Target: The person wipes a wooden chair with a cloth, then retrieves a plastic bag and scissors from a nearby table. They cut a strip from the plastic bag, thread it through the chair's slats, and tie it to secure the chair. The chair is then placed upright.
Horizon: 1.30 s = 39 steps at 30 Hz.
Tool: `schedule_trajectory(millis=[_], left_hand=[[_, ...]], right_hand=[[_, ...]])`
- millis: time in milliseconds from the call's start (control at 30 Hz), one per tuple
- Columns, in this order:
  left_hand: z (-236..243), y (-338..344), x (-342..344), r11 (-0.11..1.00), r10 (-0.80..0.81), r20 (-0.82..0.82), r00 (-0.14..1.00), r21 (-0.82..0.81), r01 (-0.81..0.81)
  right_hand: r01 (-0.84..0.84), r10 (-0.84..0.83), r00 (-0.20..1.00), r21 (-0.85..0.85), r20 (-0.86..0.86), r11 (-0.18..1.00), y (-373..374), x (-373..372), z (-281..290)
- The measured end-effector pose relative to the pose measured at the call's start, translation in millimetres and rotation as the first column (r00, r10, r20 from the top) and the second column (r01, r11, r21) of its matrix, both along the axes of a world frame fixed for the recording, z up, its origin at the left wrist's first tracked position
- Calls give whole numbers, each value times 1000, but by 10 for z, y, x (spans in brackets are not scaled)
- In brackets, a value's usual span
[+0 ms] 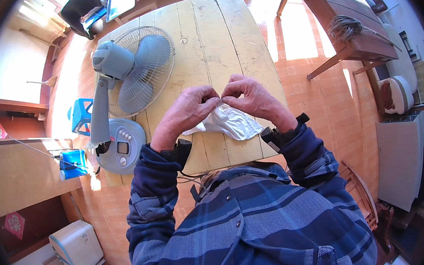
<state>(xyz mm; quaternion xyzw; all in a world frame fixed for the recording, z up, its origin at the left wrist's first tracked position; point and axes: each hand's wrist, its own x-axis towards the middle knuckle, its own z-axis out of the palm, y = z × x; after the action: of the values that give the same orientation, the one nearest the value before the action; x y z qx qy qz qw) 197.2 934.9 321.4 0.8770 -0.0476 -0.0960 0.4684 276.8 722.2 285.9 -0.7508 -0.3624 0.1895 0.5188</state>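
Observation:
Over the near part of a pale yellow wooden table, both hands pinch the upper edge of a thin white sheet, either cloth or plastic; I cannot tell which. My left hand grips it with thumb and forefinger, the other fingers curled in. Close beside it, my right hand is closed in the same kind of pinch, the fingertips almost meeting. The sheet hangs in creases below the fingers, toward me. Left of my hands stands a grey-blue electric fan with a wire cage, its round base bearing buttons and a dial.
A blue box-shaped thing and a blue container lie beyond the table's left edge. To the right, a brown wooden desk carries a grey stringy bundle. A wooden chair stands at the lower right.

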Motion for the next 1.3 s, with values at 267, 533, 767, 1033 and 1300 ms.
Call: schedule_trajectory(millis=[267, 533, 767, 1033, 1300], left_hand=[[-103, -58, -39, 981, -179, 217, 960, 112, 157], [-426, -240, -279, 968, -140, 541, 829, 252, -1], [-663, -312, -419, 990, 15, 414, 910, 121, -72], [-506, -205, -425, 977, 206, 429, 880, -48, -205], [-531, -33, -672, 758, 541, 113, 833, -494, -426]], right_hand=[[-7, 18, 992, -85, 125, 996, 67, -92, -54], [83, -78, 920, -3, -383, 997, 130, -294, -519], [37, 0, 764, 44, -645, 998, 70, -331, -753], [33, 1, 960, 114, -280, 993, 48, -156, -401], [-94, 241, 756, 263, -609, 960, 312, -354, -456]])
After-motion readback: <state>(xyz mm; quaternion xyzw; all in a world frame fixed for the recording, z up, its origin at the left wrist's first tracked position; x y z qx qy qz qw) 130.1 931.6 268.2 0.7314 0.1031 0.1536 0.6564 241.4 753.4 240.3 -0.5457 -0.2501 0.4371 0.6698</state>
